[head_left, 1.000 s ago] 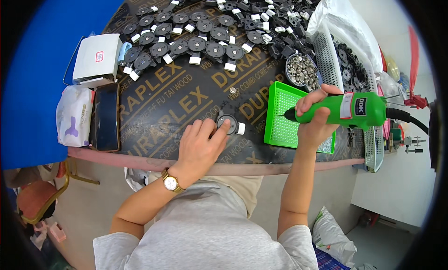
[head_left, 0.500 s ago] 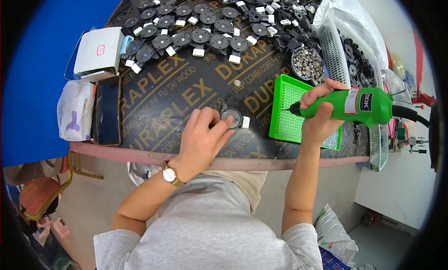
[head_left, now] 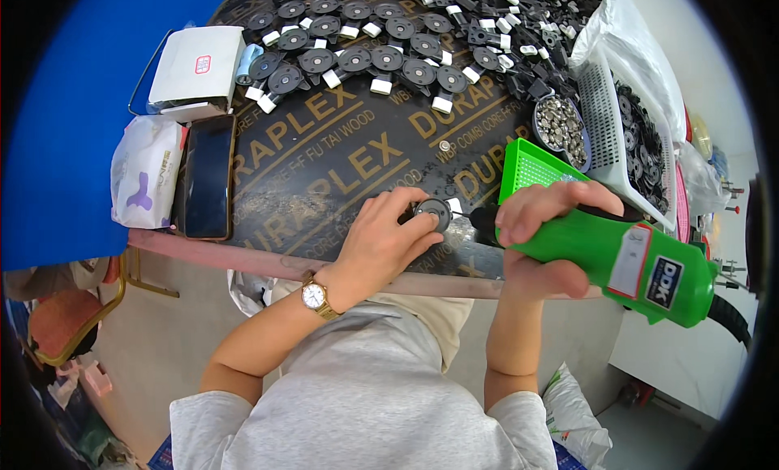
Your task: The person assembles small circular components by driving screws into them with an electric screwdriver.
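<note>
My left hand pinches a round black wheel part against the tabletop, near the front edge. A white tab sticks out from the part's right side. In my closed right hand lies a green electric screwdriver, held nearly level with its bit pointing left. Its thin bit reaches the right edge of the wheel part; whether they touch, I cannot tell. One small metal piece rests on the table beyond the part.
Rows of similar black wheel parts with white tabs cover the far table. At right are a green perforated tray, a container of small metal pieces and a white basket. Leftward lie a phone, a soft pack and a white box.
My right hand has brought the screwdriver left and nearer, from above the green tray to beside the wheel part. My left hand keeps its hold. The whole view has shifted slightly.
</note>
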{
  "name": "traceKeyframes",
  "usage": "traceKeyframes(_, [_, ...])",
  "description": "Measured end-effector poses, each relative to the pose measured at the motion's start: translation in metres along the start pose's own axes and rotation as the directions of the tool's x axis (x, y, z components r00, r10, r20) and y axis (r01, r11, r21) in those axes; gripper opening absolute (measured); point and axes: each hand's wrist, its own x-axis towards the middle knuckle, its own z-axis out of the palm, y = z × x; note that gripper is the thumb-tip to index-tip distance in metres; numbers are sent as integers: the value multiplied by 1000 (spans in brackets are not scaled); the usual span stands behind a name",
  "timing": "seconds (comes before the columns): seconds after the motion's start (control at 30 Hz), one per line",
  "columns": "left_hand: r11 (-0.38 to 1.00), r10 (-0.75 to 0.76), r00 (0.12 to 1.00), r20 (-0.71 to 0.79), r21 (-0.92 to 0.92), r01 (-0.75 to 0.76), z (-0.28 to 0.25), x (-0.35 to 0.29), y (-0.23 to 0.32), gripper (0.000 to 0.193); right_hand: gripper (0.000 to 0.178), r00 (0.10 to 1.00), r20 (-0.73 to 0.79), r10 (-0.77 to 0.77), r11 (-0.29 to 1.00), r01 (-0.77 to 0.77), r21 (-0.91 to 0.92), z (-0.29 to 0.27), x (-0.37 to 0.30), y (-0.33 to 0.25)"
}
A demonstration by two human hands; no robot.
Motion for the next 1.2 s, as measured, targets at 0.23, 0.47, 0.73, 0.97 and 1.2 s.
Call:
traceKeyframes(0.23, [1000, -8, 1000, -2, -3, 8, -2, -2, -1, 20, 77, 994, -81, 68, 991, -77, -108, 13, -3, 5])
traceKeyframes(0.47, [1000, -4, 1000, 1, -4, 4, -2, -2, -2, 20, 79, 991, -58, 118, 990, -121, -65, 17, -2, 3])
traceKeyframes(0.73, [1000, 3, 1000, -14, -28, -4, -1, -2, -3, 20, 66, 986, -78, 146, 970, -159, -186, 33, -4, 5])
traceKeyframes(0.97, [997, -26, 1000, 9, -67, 27, 2, -7, -3, 22, 36, 973, -230, -11, 908, -87, -410, 52, -14, 11])
traceKeyframes(1.2, [998, -55, 997, -56, 14, 56, 18, -13, 7, 20, 38, 960, -278, 13, 887, -140, -441, 56, -12, 13])
